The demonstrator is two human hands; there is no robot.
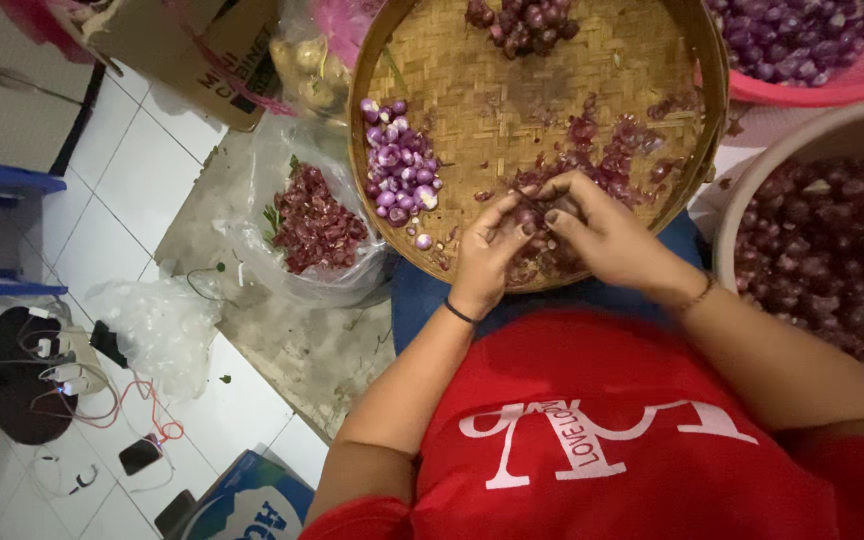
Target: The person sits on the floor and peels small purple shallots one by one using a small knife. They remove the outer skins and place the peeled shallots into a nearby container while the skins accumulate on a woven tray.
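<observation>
Left hand [487, 255] and right hand [597, 235] pinched together on a shallot [530, 215] over the near rim of a woven tray [472, 90], peeled shallots [400, 170] left, skins [612, 160] right, unpeeled pile [524, 22] far, tub [752, 180] of shallots right, bag [297, 270] of skins left, pink basket [852, 85] of shallots far right.

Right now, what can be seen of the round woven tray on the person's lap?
The woven tray is round, shallow and tan, apparently bamboo, with a thicker rim. It lies flat across the person's lap. On it sit peeled shallots at its left, dark unpeeled shallots at the far edge, and purple skins scattered right of centre. The left hand and right hand meet over its near edge around a shallot.
</observation>
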